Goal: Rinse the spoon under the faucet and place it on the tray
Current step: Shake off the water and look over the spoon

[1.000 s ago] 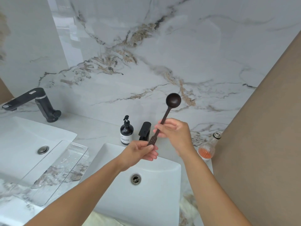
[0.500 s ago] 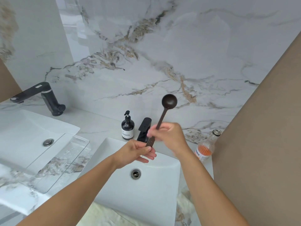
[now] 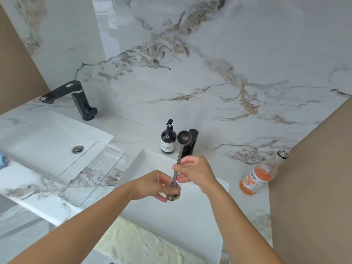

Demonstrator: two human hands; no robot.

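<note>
A dark long-handled spoon stands nearly upright over the right white sink, its round bowl up in front of the black faucet. My right hand pinches the middle of the handle. My left hand grips the handle's lower end, just above the drain. No water is visibly running. A clear tray with water drops lies across the counter between the two sinks, to the left of my hands.
A dark soap pump bottle stands left of the faucet. A glass bottle of orange liquid leans at the right by a brown wall. A second sink and black faucet are on the left.
The spoon has come down and closer to upright, its bowl now level with the faucet. Both hands have lowered over the sink, and the view has tilted down.
</note>
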